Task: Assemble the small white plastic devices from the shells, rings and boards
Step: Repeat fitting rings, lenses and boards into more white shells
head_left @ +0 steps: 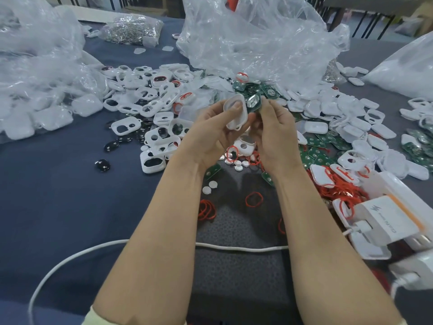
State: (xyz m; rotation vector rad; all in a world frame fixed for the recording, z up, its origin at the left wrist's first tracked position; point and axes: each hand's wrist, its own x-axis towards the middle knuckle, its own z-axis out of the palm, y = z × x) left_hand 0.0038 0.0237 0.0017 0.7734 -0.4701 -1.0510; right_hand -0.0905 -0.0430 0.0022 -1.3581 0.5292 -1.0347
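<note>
Your left hand (212, 132) sits at the centre of the frame, fingers curled around a small white rounded plastic shell (236, 112), thumb pressed into its hollow face. Your right hand (273, 134) is just beside it, fingertips pinched on a small green circuit board (254, 102) with a shiny metal patch — the board's edge meets the shell's upper right rim, though whether it is seated inside you cannot tell.

Below both hands the work surface is a dark blue-grey cloth-covered table (58, 195), with a darker speckled grey mat (236, 273) running down the middle between your forearms. A white cord (70, 259) curves across the lower left and passes behind your arms. Loose red rubber rings (254, 199) lie on the mat, and a thicker tangle of them fills the right centre. White shells with cut-out windows (150, 109) are heaped at left centre, plain closed white shells (328, 113) at right centre, and more green boards (314, 153) spread to the right of your hands. A few black oval pieces (102, 164) lie apart on the cloth at left.

Crumpled clear plastic bags (257, 43) rise at the upper centre and upper left; a bag of small silvery metal parts (132, 29) rests near the top. At the lower right stands a white boxy device (389, 221) — beyond the table's far edge, dark furniture legs show.
</note>
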